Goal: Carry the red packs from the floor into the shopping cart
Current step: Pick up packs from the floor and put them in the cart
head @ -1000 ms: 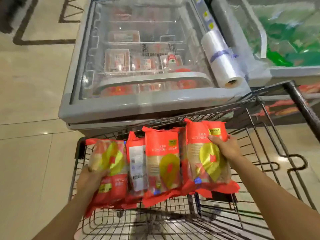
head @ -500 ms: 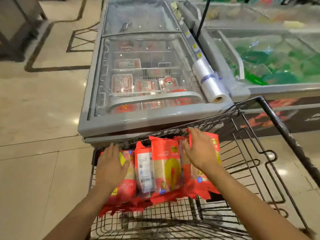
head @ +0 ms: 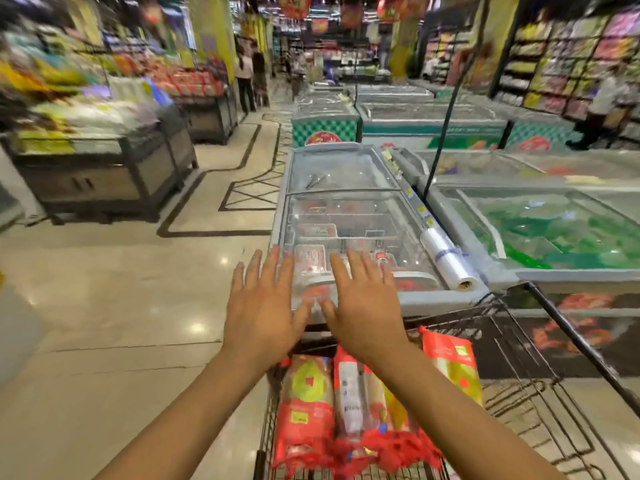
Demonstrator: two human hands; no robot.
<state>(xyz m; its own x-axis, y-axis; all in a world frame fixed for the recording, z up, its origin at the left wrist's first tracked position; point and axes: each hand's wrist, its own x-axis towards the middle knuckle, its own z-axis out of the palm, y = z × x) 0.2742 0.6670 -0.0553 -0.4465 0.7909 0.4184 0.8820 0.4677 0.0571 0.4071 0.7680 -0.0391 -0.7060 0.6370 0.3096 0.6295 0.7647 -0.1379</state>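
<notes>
Several red packs [head: 308, 407] with yellow-green labels stand side by side against the front wall of the black wire shopping cart [head: 516, 344]. Both of my arms reach out above them. My left hand [head: 263, 306] and my right hand [head: 363, 306] hover flat with fingers spread, side by side, above the cart's front edge and apart from the packs. Neither hand holds anything. My forearms hide parts of the middle packs.
A grey glass-lidded chest freezer [head: 346, 216] stands right in front of the cart, with a roll of plastic bags [head: 448, 258] on its right edge. More freezers [head: 540, 230] lie to the right. Produce stands [head: 97, 161] line the left; shiny floor [head: 121, 289] lies between.
Both hands have let go of the packs and lifted up and forward, fingers spread. The view has tilted up from the cart to the store aisle.
</notes>
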